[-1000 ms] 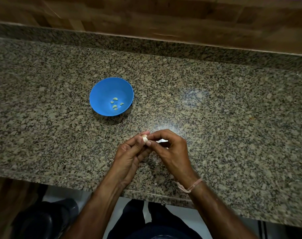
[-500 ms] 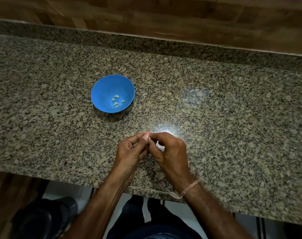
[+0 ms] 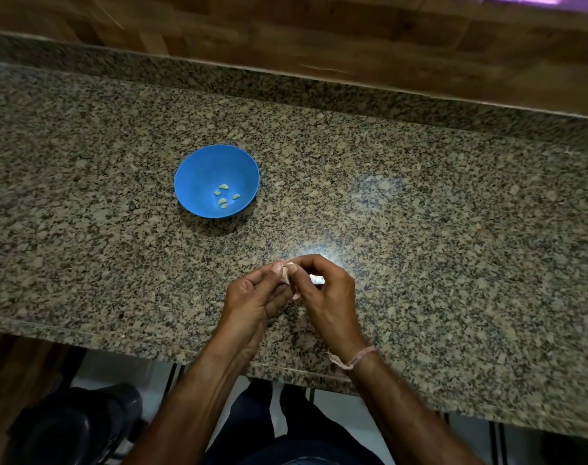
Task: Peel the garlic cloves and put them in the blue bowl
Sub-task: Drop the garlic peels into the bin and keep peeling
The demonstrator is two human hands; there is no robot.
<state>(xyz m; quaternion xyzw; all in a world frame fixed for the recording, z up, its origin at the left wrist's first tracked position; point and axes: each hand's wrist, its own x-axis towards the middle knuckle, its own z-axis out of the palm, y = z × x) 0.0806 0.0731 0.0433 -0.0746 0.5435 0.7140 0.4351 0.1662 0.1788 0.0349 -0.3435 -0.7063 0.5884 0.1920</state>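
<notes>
A blue bowl (image 3: 198,172) stands on the granite counter, left of centre, with several peeled pale garlic cloves (image 3: 223,195) in its bottom. In front of it, near the counter's front edge, my left hand (image 3: 252,297) and my right hand (image 3: 326,297) meet. Between their thumbs and fingertips they pinch one pale garlic clove (image 3: 287,272). A white piece, perhaps skin or more garlic (image 3: 317,280), shows under my right hand's curled fingers; I cannot tell what it is.
The speckled granite counter (image 3: 420,213) runs across the view, with a raised granite strip and a wooden wall at the back. A bright light reflection lies just beyond my hands. A dark stool or bin (image 3: 74,427) stands on the floor at lower left.
Both hands stay together on the clove; the fingers have shifted slightly around it. The camera has tilted a little, so the bowl and hands sit slightly differently in view.
</notes>
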